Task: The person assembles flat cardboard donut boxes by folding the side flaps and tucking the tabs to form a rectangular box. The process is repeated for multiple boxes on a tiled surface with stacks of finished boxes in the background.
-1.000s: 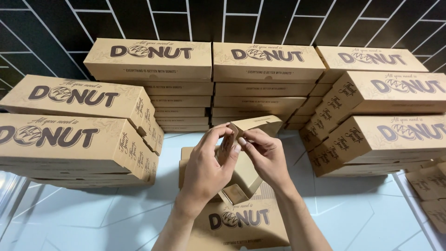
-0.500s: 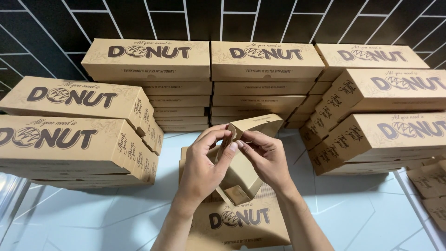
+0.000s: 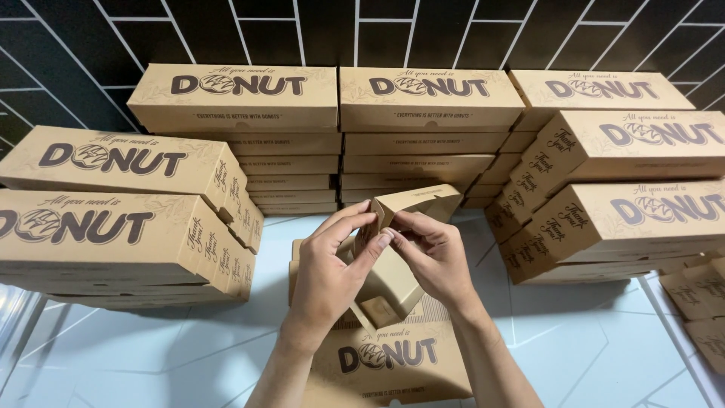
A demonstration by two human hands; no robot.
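Hands — left hand (image 3: 330, 266); right hand (image 3: 432, 257) — pinch brown cardboard box (image 3: 393, 279) flap.

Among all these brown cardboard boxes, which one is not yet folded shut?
The half-folded box between the left hand and right hand, at the table's near edge: its flaps stand open, while the stacked boxes around it are closed.

The box (image 3: 393, 249) between the left hand (image 3: 328, 276) and right hand (image 3: 434, 257) is brown cardboard, matt and smooth, with dark printing on its lid panel. The stacks (image 3: 234, 98) of finished boxes around it are the same kraft card (dull, no sheen), their edges creased sharp. The table (image 3: 151, 355) is a pale, glossy surface with thin line markings and soft reflections. The wall (image 3: 325, 30) behind is dark tile, faintly satin, with light grout lines.
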